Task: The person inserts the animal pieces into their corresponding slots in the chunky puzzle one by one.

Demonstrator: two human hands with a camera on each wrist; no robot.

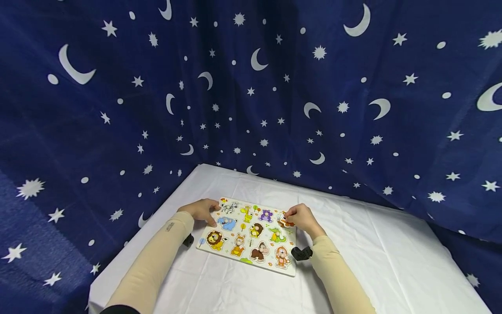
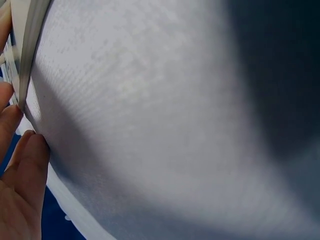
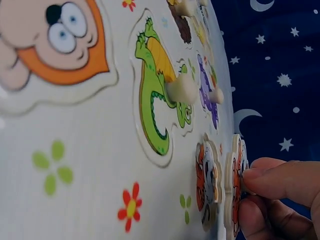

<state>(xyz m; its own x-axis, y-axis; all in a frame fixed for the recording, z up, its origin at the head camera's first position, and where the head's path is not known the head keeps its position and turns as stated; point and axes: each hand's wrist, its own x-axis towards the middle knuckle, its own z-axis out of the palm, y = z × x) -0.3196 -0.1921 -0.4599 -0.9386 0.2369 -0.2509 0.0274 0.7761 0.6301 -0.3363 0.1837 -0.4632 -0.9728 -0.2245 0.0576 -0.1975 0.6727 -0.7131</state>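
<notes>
In the head view, a wooden animal puzzle board (image 1: 246,230) lies on the table. At its upper left, my left hand (image 1: 201,211) rests with thumb and fingers spread against the board's left side, near the zebra piece (image 1: 228,208) and elephant piece (image 1: 227,223). In the left wrist view, fingertips (image 2: 35,150) touch the cloth and the board edge. My right hand (image 1: 303,217) pinches the tiger piece (image 3: 235,187) between thumb and fingers. That piece stands just off the board, facing a printed tiger recess (image 3: 207,175). Beside it is the crocodile piece (image 3: 162,92) with its wooden knob.
Other pieces sit in the board, among them a lion (image 1: 215,240), a gorilla (image 1: 259,252) and a monkey (image 1: 282,257). White cloth (image 1: 376,244) covers the table. A dark blue curtain (image 1: 251,113) with moons and stars hangs behind it.
</notes>
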